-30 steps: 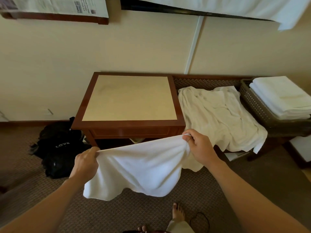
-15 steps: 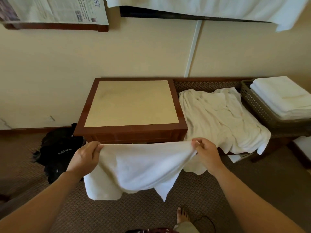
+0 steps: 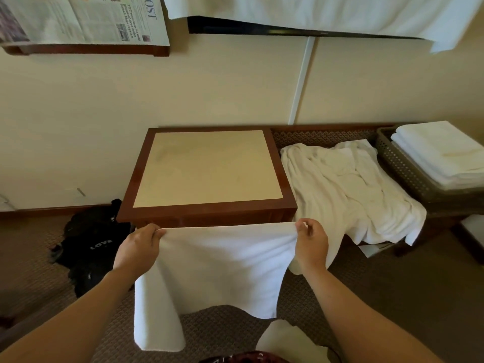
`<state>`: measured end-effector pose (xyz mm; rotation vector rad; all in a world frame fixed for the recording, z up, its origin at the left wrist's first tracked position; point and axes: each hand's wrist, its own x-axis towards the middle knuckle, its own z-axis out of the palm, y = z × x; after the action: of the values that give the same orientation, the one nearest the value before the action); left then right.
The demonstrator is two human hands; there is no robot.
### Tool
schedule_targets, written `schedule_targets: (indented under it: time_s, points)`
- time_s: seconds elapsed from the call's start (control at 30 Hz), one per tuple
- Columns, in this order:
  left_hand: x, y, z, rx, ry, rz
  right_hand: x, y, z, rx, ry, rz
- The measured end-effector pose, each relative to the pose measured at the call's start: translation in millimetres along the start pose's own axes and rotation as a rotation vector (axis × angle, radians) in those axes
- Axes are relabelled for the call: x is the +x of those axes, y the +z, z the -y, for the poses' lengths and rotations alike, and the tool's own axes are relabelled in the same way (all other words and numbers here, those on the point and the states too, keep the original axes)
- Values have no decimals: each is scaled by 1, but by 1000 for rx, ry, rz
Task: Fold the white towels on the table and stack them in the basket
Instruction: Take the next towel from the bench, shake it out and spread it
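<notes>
terry cloth is pinched in both your hands: your left hand (image 3: 137,248) grips one top corner of the white towel (image 3: 217,268) with fingers curled over the hem, and your right hand (image 3: 311,244) pinches the other corner between thumb and fingertips. a second ago that top edge sagged in a curve between your fists and the cloth hung bunched; now you have drawn the corners apart and lifted them, so the hem runs straight and taut, level with the near edge of the wooden table (image 3: 209,216) at twelve o'clock from your hands. the towel hangs flat in front of the table, its lower edge uneven, longer at seven o'clock. that reads as the spread-out step finished, so laying it on the tabletop for the first fold looks like the next move. at two o'clock the heap of unfolded towels (image 3: 348,195) lies beside the table, its edge draping down behind your right wrist. farther out at two o'clock the basket (image 3: 403,169) holds a stack of folded towels (image 3: 440,153), so the job looks partway through.
</notes>
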<state>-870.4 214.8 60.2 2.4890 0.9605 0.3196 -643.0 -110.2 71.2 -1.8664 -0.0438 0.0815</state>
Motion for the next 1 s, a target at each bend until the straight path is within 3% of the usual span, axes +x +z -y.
schedule_targets:
  time_s: [0.33,0.6,1.0]
  points:
    - [50,6,-23,-147,55,-41,61,33,9,59,-11,-148]
    - [200,-6,-52,158,244,-128,189,89,38,-2,-65,-207]
    - [484,43,-89,420,126,177,437,224,37,-163,-113,-152]
